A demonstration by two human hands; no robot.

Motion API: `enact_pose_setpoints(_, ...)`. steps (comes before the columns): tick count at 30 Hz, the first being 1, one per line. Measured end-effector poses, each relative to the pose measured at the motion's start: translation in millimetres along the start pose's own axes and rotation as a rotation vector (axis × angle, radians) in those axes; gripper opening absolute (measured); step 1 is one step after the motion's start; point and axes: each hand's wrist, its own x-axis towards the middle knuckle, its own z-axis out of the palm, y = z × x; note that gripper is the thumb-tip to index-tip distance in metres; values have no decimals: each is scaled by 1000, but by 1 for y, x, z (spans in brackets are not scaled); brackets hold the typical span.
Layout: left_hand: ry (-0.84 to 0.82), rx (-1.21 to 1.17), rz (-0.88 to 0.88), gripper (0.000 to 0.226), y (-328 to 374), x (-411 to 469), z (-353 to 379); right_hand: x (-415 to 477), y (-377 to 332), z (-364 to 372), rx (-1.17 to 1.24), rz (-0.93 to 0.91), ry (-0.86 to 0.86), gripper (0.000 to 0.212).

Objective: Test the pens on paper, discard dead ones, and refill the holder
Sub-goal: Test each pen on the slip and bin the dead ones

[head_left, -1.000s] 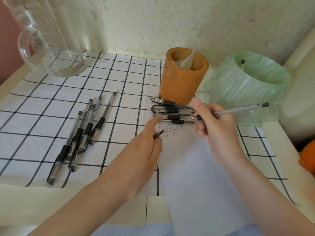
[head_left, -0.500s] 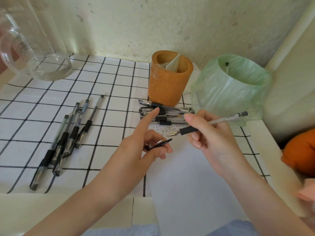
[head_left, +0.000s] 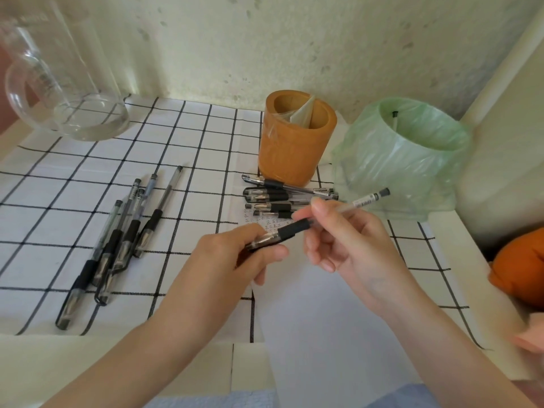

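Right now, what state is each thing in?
Clear pen with black grip: held by left hand and right hand, cap over tip.
Orange wooden holder: upright, no pens visible.
Green plastic-lined bin: open, one pen inside.
White paper sheet: flat, scribbled at top.
Glass jug: upright.

A glass jug (head_left: 73,113) (far left) stands on the checked cloth (head_left: 73,187)

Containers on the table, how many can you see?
3: a glass jug at the back left, the wooden pen holder mid-back, and a green-bagged bin to its right. Others may sit out of frame.
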Motion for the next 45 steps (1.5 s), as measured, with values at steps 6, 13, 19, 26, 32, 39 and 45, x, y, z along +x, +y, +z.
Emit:
enact_pose_setpoints(6, -107, -104, -14, 31, -1, -2, 3, 2, 1, -3, 28, -38, 63, 25)
enact_pose_setpoints(13, -42, -53, 14, 33, 3, 2, 8, 3, 1, -5, -24, -102, 46, 24)
enact_pose_setpoints(19, -32, -54, 29, 33, 2, 8, 13, 3, -2, -5, -43, -149, 78, 25)
enact_pose_setpoints(26, -76, -28, 20, 39, 13, 18, 20, 6, -16, -4, -39, -255, 283, 30)
enact_pose_setpoints(32, -7, 49, 106, 43, 20, 26, 27, 34, -91, -69, -368, -485, 697, 34)
enact_pose_setpoints(39, 20, 129, 275, 32, 35, 30, 45, 84, -128, -119, -1225, -130, 697, 45)
enact_pose_setpoints(45, 6, 161, 289, 31, 31, 28, 41, 80, -127, -105, -1369, 27, 651, 53)
